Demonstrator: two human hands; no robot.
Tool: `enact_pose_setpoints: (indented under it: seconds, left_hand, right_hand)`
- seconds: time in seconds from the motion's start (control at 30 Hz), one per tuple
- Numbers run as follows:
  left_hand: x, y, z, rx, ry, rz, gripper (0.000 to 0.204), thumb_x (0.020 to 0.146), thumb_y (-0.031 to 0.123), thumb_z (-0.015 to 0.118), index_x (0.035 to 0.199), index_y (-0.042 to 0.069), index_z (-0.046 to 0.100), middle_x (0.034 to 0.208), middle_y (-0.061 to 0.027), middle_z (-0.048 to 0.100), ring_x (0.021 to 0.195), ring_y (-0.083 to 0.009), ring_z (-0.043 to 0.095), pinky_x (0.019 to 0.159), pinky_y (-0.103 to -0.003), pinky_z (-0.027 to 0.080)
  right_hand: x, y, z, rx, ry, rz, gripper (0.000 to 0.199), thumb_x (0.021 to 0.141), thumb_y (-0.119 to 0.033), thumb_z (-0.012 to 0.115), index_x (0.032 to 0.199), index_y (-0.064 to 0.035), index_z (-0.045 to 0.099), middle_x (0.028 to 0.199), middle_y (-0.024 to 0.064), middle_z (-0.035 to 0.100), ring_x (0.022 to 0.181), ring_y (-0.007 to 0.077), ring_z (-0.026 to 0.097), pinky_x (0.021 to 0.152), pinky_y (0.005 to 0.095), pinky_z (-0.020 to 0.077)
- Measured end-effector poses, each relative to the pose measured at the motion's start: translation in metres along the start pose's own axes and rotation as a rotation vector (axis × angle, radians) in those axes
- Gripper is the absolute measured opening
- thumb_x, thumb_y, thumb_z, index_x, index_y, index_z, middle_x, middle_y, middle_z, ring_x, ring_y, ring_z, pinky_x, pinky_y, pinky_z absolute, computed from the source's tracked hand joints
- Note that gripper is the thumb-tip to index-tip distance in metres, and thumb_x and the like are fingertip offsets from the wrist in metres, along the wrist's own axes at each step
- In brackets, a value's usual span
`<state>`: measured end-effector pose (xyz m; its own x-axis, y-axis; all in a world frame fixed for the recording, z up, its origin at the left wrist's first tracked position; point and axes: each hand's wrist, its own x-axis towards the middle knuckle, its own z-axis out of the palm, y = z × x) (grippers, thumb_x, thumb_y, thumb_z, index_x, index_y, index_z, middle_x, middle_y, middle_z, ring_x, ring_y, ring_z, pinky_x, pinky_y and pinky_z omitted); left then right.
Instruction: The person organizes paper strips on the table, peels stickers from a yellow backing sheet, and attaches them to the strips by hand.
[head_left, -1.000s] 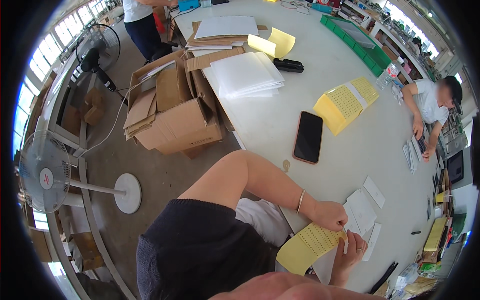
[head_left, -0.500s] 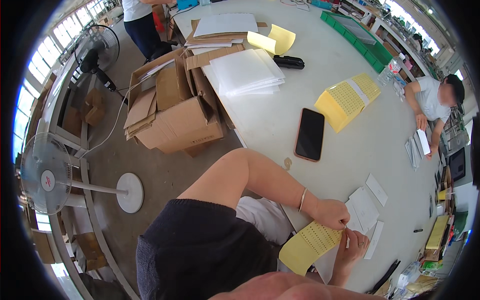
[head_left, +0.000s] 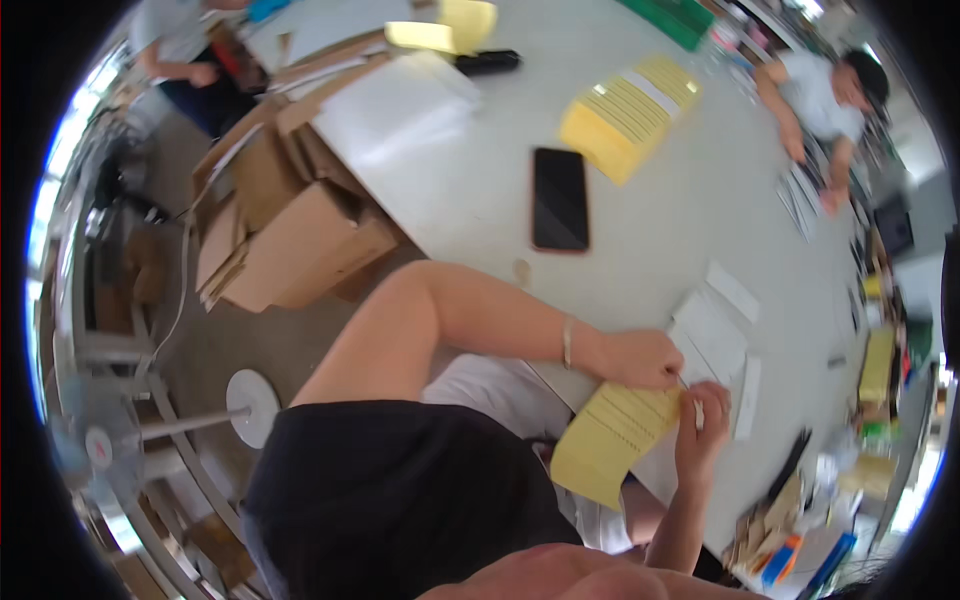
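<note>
- Fingers of my left hand (head_left: 640, 358) are bunched closed at the upper edge of the yellow sheet (head_left: 610, 445); what their tips pinch is hidden.
- My right hand (head_left: 703, 420) meets the sheet's right corner, but blur means I cannot tell whether it pinches it. A small white bit (head_left: 699, 414) shows among those fingers, too smeared to identify.
- The sheet, with blurred rows of dark marks, slopes off the table (head_left: 470, 195) above my lap.
- White cards (head_left: 710, 325) lie just beyond, partly overlapping.
- Farther out, a phone (head_left: 561, 200) lies near a white-banded yellow bundle (head_left: 635, 110).
- The green tray (head_left: 675, 18) is cut off above; a co-worker's hands (head_left: 832, 200) at right are indistinct.
</note>
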<state>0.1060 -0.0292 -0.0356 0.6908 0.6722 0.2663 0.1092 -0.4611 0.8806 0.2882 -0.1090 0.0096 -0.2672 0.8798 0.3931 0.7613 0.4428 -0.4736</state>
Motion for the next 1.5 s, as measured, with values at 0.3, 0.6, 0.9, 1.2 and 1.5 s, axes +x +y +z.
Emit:
enact_pose_setpoints:
  seconds: [0.3, 0.6, 0.9, 1.2, 1.5]
  left_hand:
    - [-0.003, 0.004, -0.019, -0.010, -0.080, -0.070, 0.020, 0.082, 0.017, 0.060, 0.078, -0.002, 0.063, 0.069, -0.0148, 0.061, 0.060, -0.0276, 0.058, 0.058, -0.036, 0.045]
    - [-0.008, 0.007, -0.014, -0.005, -0.074, -0.056, 0.018, 0.083, 0.015, 0.061, 0.078, -0.003, 0.063, 0.067, -0.0135, 0.061, 0.058, -0.0244, 0.058, 0.056, -0.034, 0.045]
    - [-0.006, 0.005, -0.016, 0.028, -0.087, -0.056, 0.020, 0.082, 0.018, 0.059, 0.077, -0.002, 0.063, 0.069, -0.0151, 0.062, 0.063, -0.0295, 0.060, 0.061, -0.038, 0.047]
    - [-0.007, 0.006, -0.016, 0.029, -0.092, -0.045, 0.019, 0.081, 0.016, 0.057, 0.077, -0.002, 0.063, 0.069, -0.0151, 0.062, 0.062, -0.0295, 0.059, 0.060, -0.038, 0.047]
    - [-0.002, 0.011, -0.018, 0.002, -0.105, -0.087, 0.020, 0.079, 0.016, 0.054, 0.076, -0.003, 0.062, 0.070, -0.0177, 0.062, 0.064, -0.0331, 0.059, 0.063, -0.040, 0.047]
  right_hand:
    - [0.040, 0.065, -0.014, 0.063, 0.122, 0.285, 0.004, 0.085, -0.004, 0.061, 0.087, -0.0012, 0.062, 0.095, 0.0108, 0.060, 0.090, 0.0263, 0.056, 0.079, 0.0341, 0.0447]
    - [0.056, 0.061, 0.010, -0.036, 0.018, 0.206, 0.005, 0.085, -0.005, 0.061, 0.087, -0.0007, 0.062, 0.097, 0.0092, 0.060, 0.091, 0.0247, 0.056, 0.079, 0.0332, 0.0453]
    - [0.069, 0.062, 0.022, -0.094, 0.044, 0.236, 0.026, 0.080, -0.007, 0.067, 0.105, -0.0072, 0.061, 0.097, 0.0087, 0.063, 0.095, 0.0293, 0.057, 0.085, 0.0418, 0.0441]
    - [0.059, 0.061, -0.001, -0.196, -0.087, 0.040, 0.045, 0.074, -0.007, 0.072, 0.116, -0.0068, 0.055, 0.099, 0.0126, 0.063, 0.098, 0.0293, 0.058, 0.086, 0.0382, 0.0471]
    - [-0.004, 0.109, -0.039, -0.366, 0.093, 0.495, 0.042, 0.071, -0.010, 0.075, 0.111, -0.0098, 0.062, 0.101, 0.0093, 0.062, 0.097, 0.0254, 0.058, 0.084, 0.0345, 0.0458]
